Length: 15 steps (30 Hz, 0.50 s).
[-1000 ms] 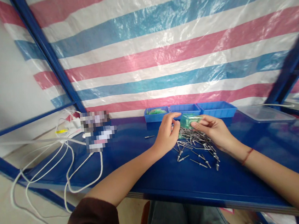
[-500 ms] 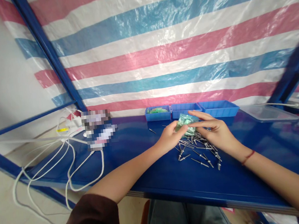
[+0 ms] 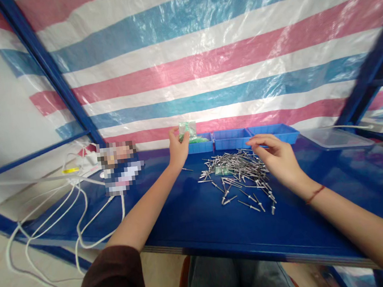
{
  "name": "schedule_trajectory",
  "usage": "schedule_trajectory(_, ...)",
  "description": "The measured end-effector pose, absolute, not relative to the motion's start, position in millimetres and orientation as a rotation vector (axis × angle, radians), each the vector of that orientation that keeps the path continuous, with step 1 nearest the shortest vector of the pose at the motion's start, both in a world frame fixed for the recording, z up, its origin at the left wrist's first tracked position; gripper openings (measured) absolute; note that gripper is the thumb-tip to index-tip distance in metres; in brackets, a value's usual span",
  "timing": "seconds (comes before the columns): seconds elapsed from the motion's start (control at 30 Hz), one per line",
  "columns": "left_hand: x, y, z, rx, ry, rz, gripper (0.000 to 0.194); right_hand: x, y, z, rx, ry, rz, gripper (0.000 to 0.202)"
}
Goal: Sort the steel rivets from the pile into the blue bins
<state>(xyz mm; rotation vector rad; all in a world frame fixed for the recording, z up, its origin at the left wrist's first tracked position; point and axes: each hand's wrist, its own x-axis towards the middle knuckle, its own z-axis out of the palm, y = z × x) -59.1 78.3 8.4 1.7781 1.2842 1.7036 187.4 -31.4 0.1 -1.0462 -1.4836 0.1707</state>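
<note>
A small clear green plastic bag (image 3: 187,129) is pinched between the thumb and fingers of my left hand (image 3: 179,149). It is held up over the left blue bin (image 3: 200,147), which has more green packets (image 3: 197,139) in it. My right hand (image 3: 278,157) hovers at the right side of a pile of silver blind rivets (image 3: 238,166), its fingers loosely bent and nothing visible in them. Among the rivets lies another green plastic packet (image 3: 222,171), partly covered.
Two more blue bins, a middle one (image 3: 232,140) and a right one (image 3: 274,135), stand along the back of the blue table (image 3: 192,216). A clear plastic lid (image 3: 336,138) lies at the right. White cables (image 3: 83,219) and a blurred-out item (image 3: 123,175) are at the left.
My left hand has carried the green bag left and up, from above the rivets to the left bin. My right hand has come off the bag, and the pile is more exposed.
</note>
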Motion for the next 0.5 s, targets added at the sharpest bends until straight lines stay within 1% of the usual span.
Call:
schedule_trajectory(0.1,-67.4,102.2,15.6,1.976,1.519,1.557,0.03,185.4,-32.1,0.7,-1.088,-1.479,0.191,0.014)
schedule_trajectory(0.2,-60.5,121.0,21.3,2.033,1.737,1.383,0.036,184.0,-32.9,1.3,-1.117,-1.489,0.22,0.015)
schedule_trajectory(0.27,-50.6,130.8,24.0,2.041,1.796,1.339,0.037,183.5,-33.1,1.0,-1.133,-1.499,0.24,0.015)
schedule_trajectory(0.37,-34.0,140.2,24.5,2.086,1.856,1.241,0.031,183.1,-32.7,-0.7,-1.158,-1.514,0.254,0.015)
schedule_trajectory(0.5,-16.5,137.6,19.2,2.292,1.972,0.887,0.03,183.8,-31.7,-4.1,-1.169,-1.56,0.218,0.016)
